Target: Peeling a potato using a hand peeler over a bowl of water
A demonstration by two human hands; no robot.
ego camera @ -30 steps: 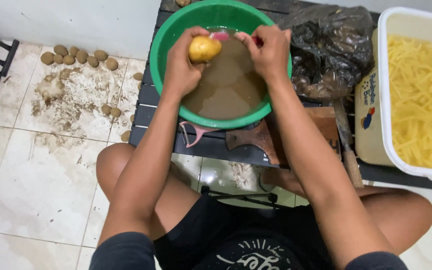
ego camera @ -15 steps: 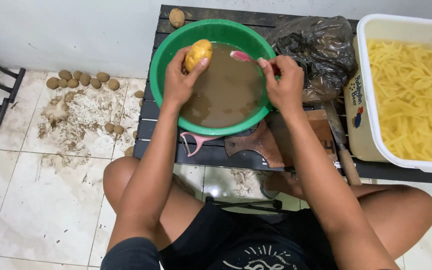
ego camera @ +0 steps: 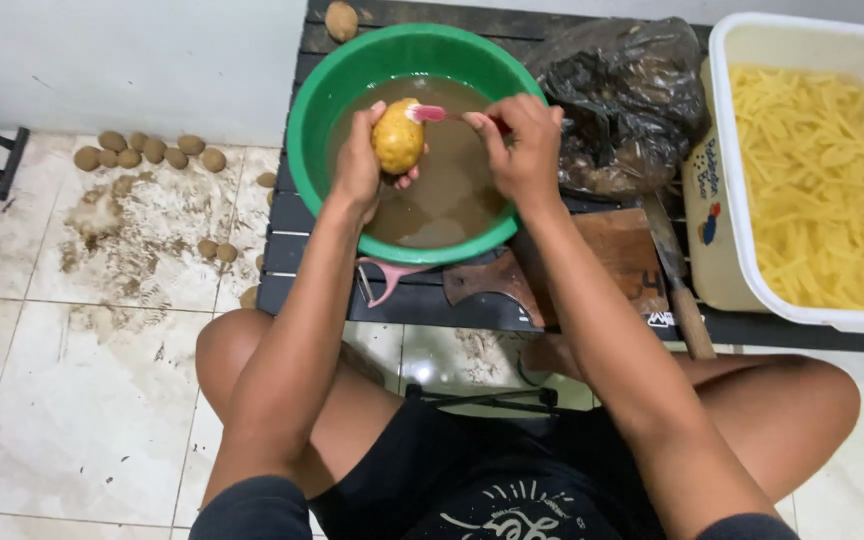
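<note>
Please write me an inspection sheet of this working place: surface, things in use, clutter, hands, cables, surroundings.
Surface: low black slatted table, partly wet.
Job's things: yellow peeled potato held over round green plastic basin of brown water; pink-handled peeler touching the potato.
Clutter: crumpled black plastic bag; wooden cutting board; wooden-handled knife; white plastic tub full of pale yellow potato sticks; one unpeeled potato at the table's far edge.
Hands: left hand grips the potato; right hand holds the peeler.
Cables: nothing seen.
Surroundings: white floor tiles with dirt; row of small brown potatoes by the wall.
</note>
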